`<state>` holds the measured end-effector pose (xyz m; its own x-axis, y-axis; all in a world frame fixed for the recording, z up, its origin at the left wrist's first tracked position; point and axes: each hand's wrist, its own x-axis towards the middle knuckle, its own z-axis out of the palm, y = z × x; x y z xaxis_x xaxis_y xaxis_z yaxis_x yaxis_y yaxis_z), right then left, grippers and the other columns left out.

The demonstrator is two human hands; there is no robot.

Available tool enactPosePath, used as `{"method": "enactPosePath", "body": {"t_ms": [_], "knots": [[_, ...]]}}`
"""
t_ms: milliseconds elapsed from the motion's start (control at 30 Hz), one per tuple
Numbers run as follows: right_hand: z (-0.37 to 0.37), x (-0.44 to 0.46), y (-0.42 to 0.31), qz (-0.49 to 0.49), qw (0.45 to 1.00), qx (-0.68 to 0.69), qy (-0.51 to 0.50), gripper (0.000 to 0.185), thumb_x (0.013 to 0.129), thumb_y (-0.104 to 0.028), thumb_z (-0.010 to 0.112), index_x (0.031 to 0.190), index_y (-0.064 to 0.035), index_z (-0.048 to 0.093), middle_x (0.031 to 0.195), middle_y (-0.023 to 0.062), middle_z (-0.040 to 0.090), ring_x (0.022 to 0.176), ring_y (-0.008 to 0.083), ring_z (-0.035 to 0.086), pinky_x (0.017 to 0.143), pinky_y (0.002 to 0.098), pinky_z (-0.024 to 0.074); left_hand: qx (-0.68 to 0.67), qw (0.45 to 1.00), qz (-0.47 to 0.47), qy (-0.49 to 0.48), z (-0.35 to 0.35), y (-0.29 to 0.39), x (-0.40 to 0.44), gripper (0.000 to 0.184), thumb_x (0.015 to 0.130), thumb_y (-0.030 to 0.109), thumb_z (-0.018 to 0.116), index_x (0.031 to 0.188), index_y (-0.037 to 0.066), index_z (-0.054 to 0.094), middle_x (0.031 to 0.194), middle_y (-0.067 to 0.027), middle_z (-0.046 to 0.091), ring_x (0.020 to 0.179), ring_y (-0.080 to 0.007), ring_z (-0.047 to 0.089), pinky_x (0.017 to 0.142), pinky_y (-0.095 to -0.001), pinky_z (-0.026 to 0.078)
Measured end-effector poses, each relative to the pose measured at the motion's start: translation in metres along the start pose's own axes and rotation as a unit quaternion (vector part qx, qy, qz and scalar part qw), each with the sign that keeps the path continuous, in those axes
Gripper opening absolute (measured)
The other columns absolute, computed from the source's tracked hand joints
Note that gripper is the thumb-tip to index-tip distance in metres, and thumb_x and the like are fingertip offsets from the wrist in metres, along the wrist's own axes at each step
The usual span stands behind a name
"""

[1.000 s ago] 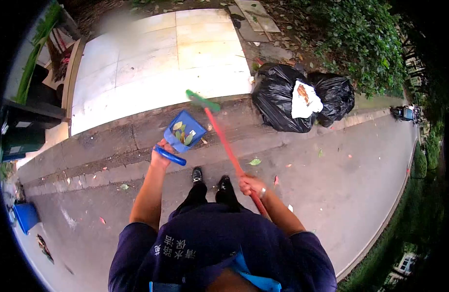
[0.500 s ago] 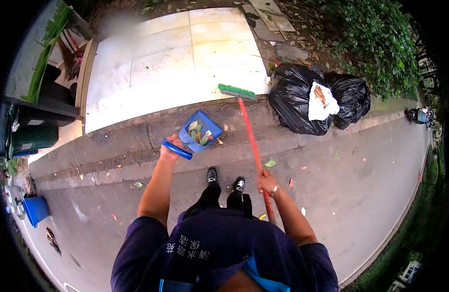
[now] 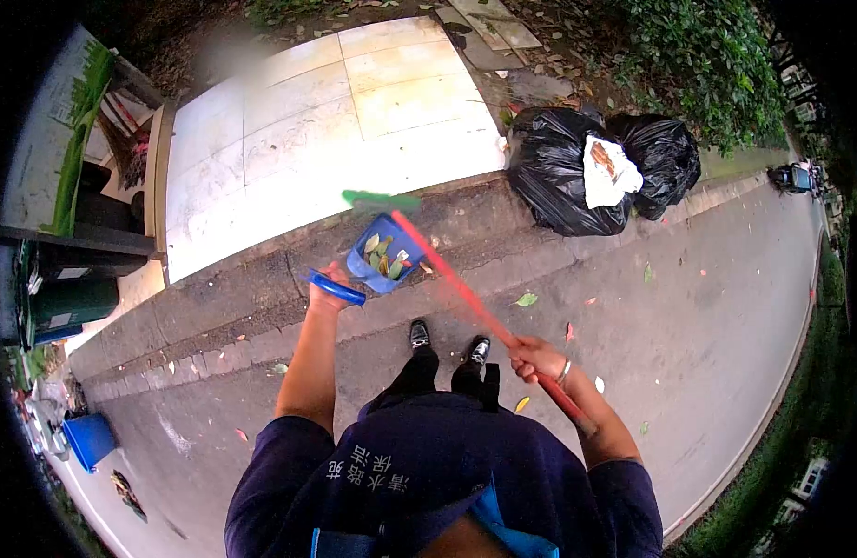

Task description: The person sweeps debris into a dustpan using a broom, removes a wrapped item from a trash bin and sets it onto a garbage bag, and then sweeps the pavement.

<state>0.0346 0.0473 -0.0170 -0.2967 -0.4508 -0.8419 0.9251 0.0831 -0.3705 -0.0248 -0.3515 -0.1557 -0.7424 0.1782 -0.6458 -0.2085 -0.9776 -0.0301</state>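
My left hand (image 3: 328,293) is closed round the blue handle of a dustpan (image 3: 376,280). Several green and brown leaves (image 3: 384,257) lie in the pan. A broom with a red pole (image 3: 458,290) slants across the middle of the view, and my right hand (image 3: 536,359) grips it near its lower end. Its green bristle head (image 3: 382,201), smeared by motion, is just beyond the dustpan's far edge, over the edge of the pale tiles. Whether the bristles touch the ground I cannot tell.
Black garbage bags (image 3: 563,177) with a stained white paper (image 3: 612,172) on them sit on the curb to the right. Green bins (image 3: 73,302) stand at left, and a blue bucket (image 3: 90,441) is on the road. Loose leaves (image 3: 527,299) are scattered on the pavement.
The broom head has swung left along the tile edge, from near the garbage bags to beyond the dustpan. My right hand has moved slightly right, and the pole slants more.
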Motion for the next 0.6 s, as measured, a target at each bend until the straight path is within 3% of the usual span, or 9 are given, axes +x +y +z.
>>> {"method": "enactPosePath", "body": {"t_ms": [33, 133, 167, 233, 400, 433, 467, 533, 600], "knots": [[0.003, 0.006, -0.001, -0.048, 0.999, -0.004, 0.012, 0.014, 0.075, -0.011, 0.044, 0.087, -0.0096, 0.039, 0.055, -0.0021, 0.035, 0.037, 0.0036, 0.029, 0.030, 0.0165, 0.0239, 0.008, 0.999, -0.013, -0.047, -0.007, 0.001, 0.000, 0.014, 0.064, 0.011, 0.043, 0.076, 0.003, 0.042, 0.051, 0.0001, 0.040, 0.047, -0.0115, 0.042, 0.038, -0.0209, 0.032], [-0.012, 0.042, 0.014, -0.090, 0.991, -0.081, 0.050, 0.013, 0.075, -0.013, 0.044, 0.086, -0.0086, 0.038, 0.055, -0.0011, 0.037, 0.037, 0.0057, 0.034, 0.029, 0.0188, 0.0286, -0.017, 1.000, 0.001, 0.012, -0.024, 0.009, 0.008, 0.008, 0.065, 0.007, 0.045, 0.072, 0.007, 0.040, 0.050, 0.0007, 0.038, 0.043, -0.0095, 0.038, 0.036, -0.0204, 0.030], [-0.016, 0.043, 0.022, -0.085, 0.992, -0.069, 0.064, 0.013, 0.075, -0.013, 0.044, 0.086, -0.0086, 0.038, 0.055, -0.0011, 0.037, 0.037, 0.0057, 0.034, 0.029, 0.0188, 0.0286, -0.044, 0.997, -0.041, -0.054, -0.038, 0.015, 0.013, 0.007, 0.066, 0.006, 0.045, 0.072, 0.006, 0.041, 0.052, 0.0006, 0.038, 0.044, -0.0092, 0.038, 0.036, -0.0192, 0.028], [-0.027, 0.032, 0.038, -0.067, 0.992, 0.103, 0.037, 0.012, 0.075, -0.013, 0.043, 0.084, -0.0068, 0.039, 0.056, 0.0012, 0.041, 0.037, 0.0070, 0.037, 0.029, 0.0196, 0.0307, -0.076, 0.989, -0.114, -0.061, -0.053, 0.021, 0.001, 0.004, 0.067, 0.006, 0.045, 0.069, 0.005, 0.041, 0.053, 0.0007, 0.038, 0.045, -0.0094, 0.037, 0.036, -0.0184, 0.027], [-0.049, -0.028, 0.115, -0.111, 0.973, 0.067, 0.191, 0.009, 0.073, -0.007, 0.041, 0.080, -0.0020, 0.039, 0.064, 0.0094, 0.050, 0.037, 0.0092, 0.040, 0.029, 0.0197, 0.0314, -0.142, 0.962, -0.190, -0.132, -0.100, 0.007, -0.052, 0.011, 0.070, 0.009, 0.045, 0.062, 0.004, 0.041, 0.055, -0.0018, 0.037, 0.048, -0.0095, 0.037, 0.034, -0.0193, 0.024], [-0.058, -0.036, 0.130, -0.111, 0.961, 0.100, 0.232, 0.008, 0.073, -0.007, 0.041, 0.080, -0.0017, 0.040, 0.063, 0.0095, 0.049, 0.036, 0.0093, 0.039, 0.029, 0.0200, 0.0313, -0.146, 0.973, -0.154, -0.085, -0.105, 0.001, -0.067, 0.013, 0.072, 0.010, 0.044, 0.061, 0.004, 0.040, 0.056, -0.0023, 0.037, 0.049, -0.0097, 0.037, 0.035, -0.0196, 0.025], [-0.069, -0.043, 0.146, -0.111, 0.947, 0.133, 0.272, 0.008, 0.073, -0.008, 0.041, 0.079, -0.0014, 0.041, 0.062, 0.0095, 0.049, 0.036, 0.0094, 0.039, 0.029, 0.0202, 0.0311, -0.145, 0.973, -0.159, -0.083, -0.112, -0.005, -0.081, 0.013, 0.072, 0.010, 0.044, 0.061, 0.004, 0.040, 0.056, -0.0023, 0.037, 0.049, -0.0097, 0.037, 0.035, -0.0196, 0.025], [-0.103, -0.041, 0.181, -0.135, 0.932, 0.160, 0.296, 0.009, 0.073, -0.009, 0.042, 0.077, -0.0010, 0.041, 0.059, 0.0090, 0.047, 0.034, 0.0099, 0.037, 0.029, 0.0207, 0.0309, -0.121, 0.984, -0.083, -0.104, -0.127, -0.016, -0.105, 0.014, 0.073, 0.011, 0.043, 0.062, 0.004, 0.040, 0.057, -0.0026, 0.037, 0.049, -0.0098, 0.037, 0.036, -0.0197, 0.026], [-0.139, -0.039, 0.213, -0.176, 0.889, 0.230, 0.355, 0.009, 0.073, -0.010, 0.042, 0.074, -0.0014, 0.040, 0.056, 0.0077, 0.045, 0.033, 0.0099, 0.035, 0.029, 0.0206, 0.0304, -0.106, 0.981, -0.107, -0.121, -0.141, -0.021, -0.124, 0.014, 0.074, 0.011, 0.043, 0.062, 0.004, 0.039, 0.057, -0.0027, 0.037, 0.049, -0.0097, 0.037, 0.037, -0.0197, 0.026]]}}
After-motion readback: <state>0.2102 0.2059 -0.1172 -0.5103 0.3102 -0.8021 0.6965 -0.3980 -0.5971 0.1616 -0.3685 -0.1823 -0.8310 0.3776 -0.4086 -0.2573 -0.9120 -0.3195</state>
